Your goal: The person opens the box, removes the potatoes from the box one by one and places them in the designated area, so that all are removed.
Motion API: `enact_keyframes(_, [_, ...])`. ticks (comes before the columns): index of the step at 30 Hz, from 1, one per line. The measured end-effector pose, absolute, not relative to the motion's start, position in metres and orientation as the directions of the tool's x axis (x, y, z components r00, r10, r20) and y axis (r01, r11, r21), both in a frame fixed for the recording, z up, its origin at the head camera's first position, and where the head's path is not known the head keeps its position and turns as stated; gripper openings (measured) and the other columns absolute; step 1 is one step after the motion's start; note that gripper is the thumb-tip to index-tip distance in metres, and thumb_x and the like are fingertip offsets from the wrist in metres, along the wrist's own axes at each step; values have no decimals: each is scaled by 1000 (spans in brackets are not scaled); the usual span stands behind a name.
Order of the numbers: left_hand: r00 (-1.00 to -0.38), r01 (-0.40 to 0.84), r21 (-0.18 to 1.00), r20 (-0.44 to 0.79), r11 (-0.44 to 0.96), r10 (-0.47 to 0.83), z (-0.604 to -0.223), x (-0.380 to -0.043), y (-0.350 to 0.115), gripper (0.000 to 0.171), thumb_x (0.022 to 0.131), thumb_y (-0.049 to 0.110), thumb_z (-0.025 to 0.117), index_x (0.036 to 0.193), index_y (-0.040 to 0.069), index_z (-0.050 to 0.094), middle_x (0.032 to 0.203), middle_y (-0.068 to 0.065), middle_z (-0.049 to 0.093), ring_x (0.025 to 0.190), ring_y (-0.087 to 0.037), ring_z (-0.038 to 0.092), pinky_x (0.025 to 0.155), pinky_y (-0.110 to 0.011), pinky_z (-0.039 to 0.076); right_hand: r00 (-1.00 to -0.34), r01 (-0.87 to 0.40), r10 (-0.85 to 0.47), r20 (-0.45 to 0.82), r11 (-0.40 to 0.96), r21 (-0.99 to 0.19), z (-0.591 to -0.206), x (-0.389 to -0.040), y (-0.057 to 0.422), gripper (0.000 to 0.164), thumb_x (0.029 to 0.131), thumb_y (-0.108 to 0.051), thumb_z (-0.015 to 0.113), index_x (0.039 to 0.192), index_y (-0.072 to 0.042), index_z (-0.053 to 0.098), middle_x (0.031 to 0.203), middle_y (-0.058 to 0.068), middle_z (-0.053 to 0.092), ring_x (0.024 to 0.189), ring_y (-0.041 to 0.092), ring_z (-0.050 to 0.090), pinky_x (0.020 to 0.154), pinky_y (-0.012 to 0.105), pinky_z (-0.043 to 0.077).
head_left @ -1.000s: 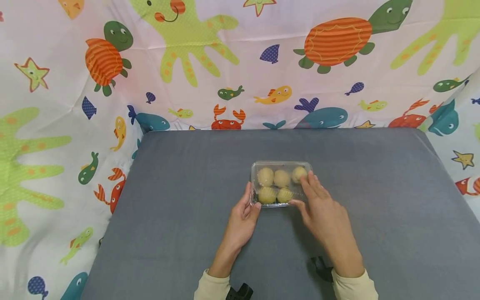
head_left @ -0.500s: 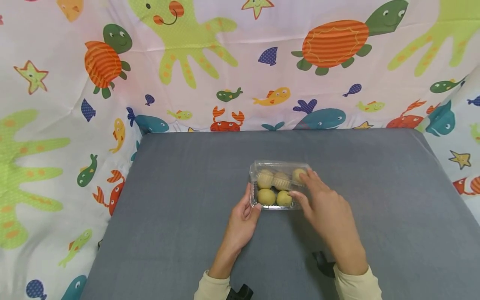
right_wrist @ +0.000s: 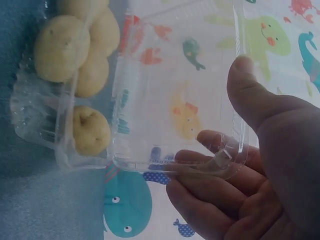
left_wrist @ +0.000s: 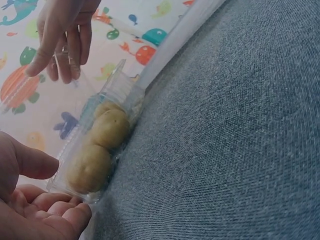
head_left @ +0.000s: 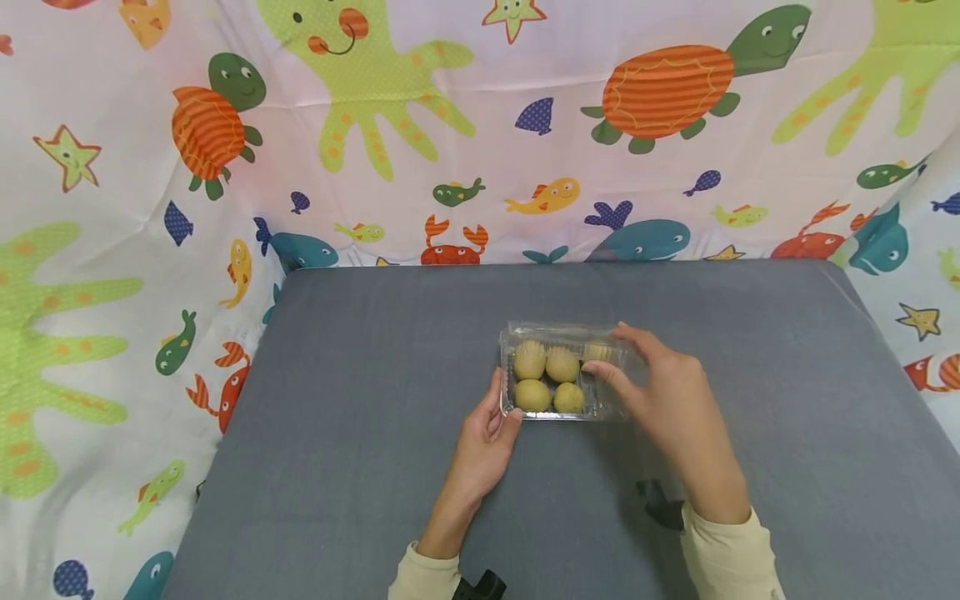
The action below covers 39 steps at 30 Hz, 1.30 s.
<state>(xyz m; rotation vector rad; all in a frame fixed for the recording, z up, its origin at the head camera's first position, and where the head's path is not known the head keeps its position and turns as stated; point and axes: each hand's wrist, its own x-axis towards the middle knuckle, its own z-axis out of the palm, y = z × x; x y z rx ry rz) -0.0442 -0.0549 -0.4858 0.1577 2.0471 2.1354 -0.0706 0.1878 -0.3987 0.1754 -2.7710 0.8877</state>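
Head view: a clear box is sitting toward four o'clock of centre, over grey cloth; the left hand is gripping its eight-o'clock corner, the right hand reaching in near four o'clock. Left wrist view: potatoes are lying inside. Right wrist view: thumb and fingers are pinching the raised lid. The person is seemingly working the lid; the next move is probably calling for steadying the base.
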Motion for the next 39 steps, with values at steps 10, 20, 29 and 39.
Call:
enact_keyframes(10, [-981,-45,998,-37,-37,191,-485,-46,-54,70,109,3,54,168,3,17,174,-11,20,158,-24,22,124,-41,29,-970,-177,-20,243,745,-644,-390,-85,195,55,92,-46,84,125,-5,72,139,16,69,121,43,69,101,65,53])
enact_keyframes(20, [-982,-34,999,-27,-34,188,-486,-45,-55,69,109,2,54,168,1,17,173,-13,21,158,-24,23,125,-42,28,-967,-193,-15,253,693,-694,-391,-95,201,50,93,-43,83,127,-8,72,134,12,72,122,38,69,101,57,56])
enact_keyframes(29, [-982,-38,998,-28,-49,189,-487,-44,-54,69,108,1,54,167,1,19,173,-13,22,158,-25,24,124,-40,28,-970,-178,9,241,647,-741,-389,-104,205,50,96,-48,78,131,-13,72,134,7,73,125,31,69,102,48,57])
enact_keyframes(39, [-979,-60,997,-48,-54,197,-486,-45,-54,69,109,1,54,168,2,18,174,-10,22,158,-23,23,125,-41,27,-966,-202,-1,259,631,-749,-390,-118,211,43,100,-42,76,132,-14,73,129,10,75,116,34,73,98,50,59])
